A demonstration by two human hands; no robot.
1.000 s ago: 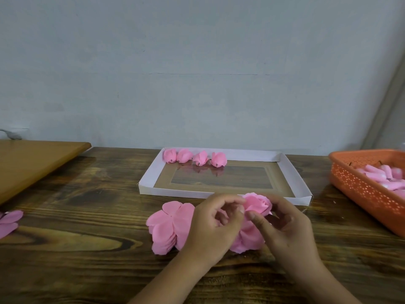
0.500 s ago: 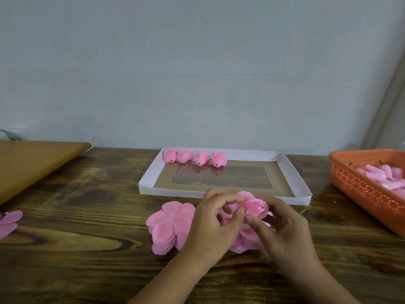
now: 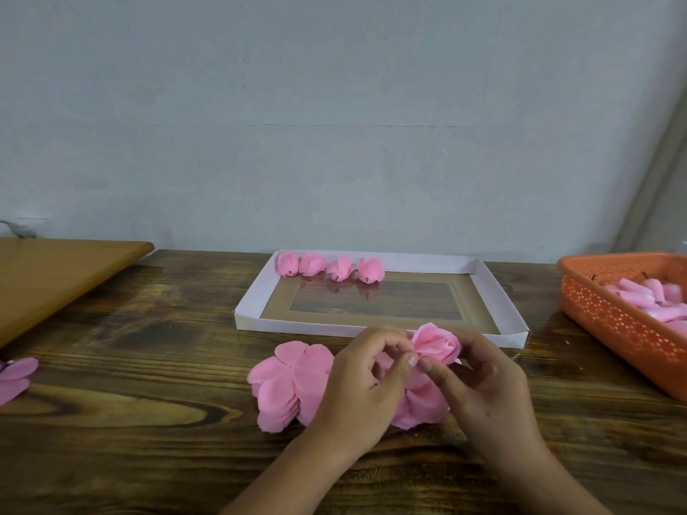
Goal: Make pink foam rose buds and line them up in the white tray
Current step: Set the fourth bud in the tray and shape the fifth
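— Where's the tray [image 3: 248,305]?
— On the table [image 3: 111,421], with four buds [image 3: 330,266] in a row along its far wall.
— And the hands?
— Just before the tray, left hand [image 3: 366,381] and right hand [image 3: 483,388] holding a bud [image 3: 436,341] above the petal stack [image 3: 290,384]; basket [image 3: 624,328] far right

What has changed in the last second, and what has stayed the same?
Little: the left hand and right hand keep pinching the pink rose bud, with slightly shifted fingers. Four finished buds in the white tray, the petal stack and the orange basket stayed put.
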